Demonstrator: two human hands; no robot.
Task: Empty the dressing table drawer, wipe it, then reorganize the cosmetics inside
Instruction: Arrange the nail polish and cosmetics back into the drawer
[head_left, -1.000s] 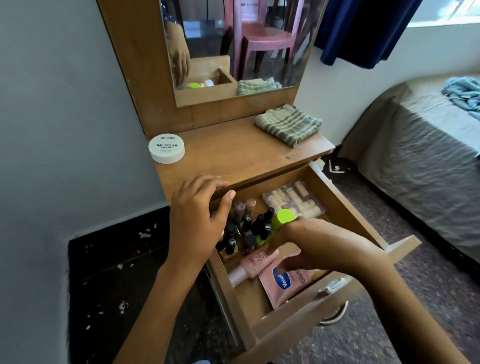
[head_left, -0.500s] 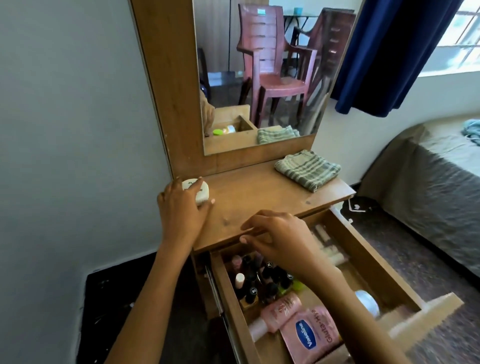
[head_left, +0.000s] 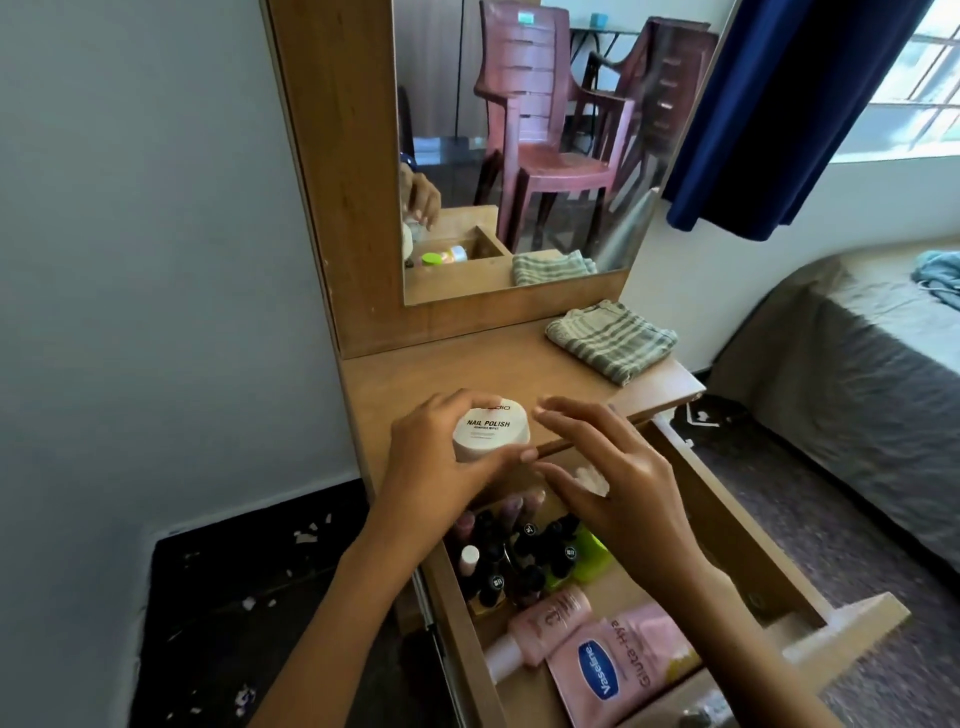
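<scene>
My left hand grips a round white tub marked NAIL POLISH above the front edge of the wooden dressing table top. My right hand hovers just right of the tub with fingers spread and holds nothing. Below them the drawer stands pulled out. Inside it are several dark nail polish bottles, a lime green lid, a pink bottle lying on its side and a pink Vaseline pouch.
A folded green checked cloth lies at the table's back right under the mirror. A bed with a grey cover stands to the right. Dark floor with white flecks lies left of the table.
My left hand went from the drawer to the tub at the table's back left, took it and brought it forward. My right hand let go of the lime-lidded item and rose beside the tub.
</scene>
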